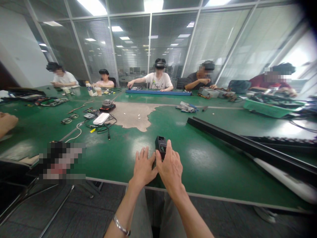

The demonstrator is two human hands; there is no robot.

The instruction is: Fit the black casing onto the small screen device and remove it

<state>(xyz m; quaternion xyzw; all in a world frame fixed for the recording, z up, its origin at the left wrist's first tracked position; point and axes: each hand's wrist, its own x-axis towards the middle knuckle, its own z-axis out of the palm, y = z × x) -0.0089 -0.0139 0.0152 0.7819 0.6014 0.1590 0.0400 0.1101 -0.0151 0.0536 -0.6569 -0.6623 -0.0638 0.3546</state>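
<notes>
A small black electronic box (161, 142), with slots on its top and a bit of green circuit board showing, stands on the green table near its front edge. My right hand (171, 167) grips it, thumb on the near left side and forefinger stretched along the right side. The lower part of the box is hidden behind this hand. Just to the left, my left hand (144, 168) lies palm down with its fingers spread. Its thumb reaches toward the box and my right thumb; whether it touches the box I cannot tell.
A long black rail (228, 140) lies on the right, beside a white bar (279, 177). Ahead left are a brown sheet (135, 114), a white adapter (101, 118) and cables. A green basket (264, 108) stands far right. Several people sit across the table; another person's hand (7, 124) shows at left.
</notes>
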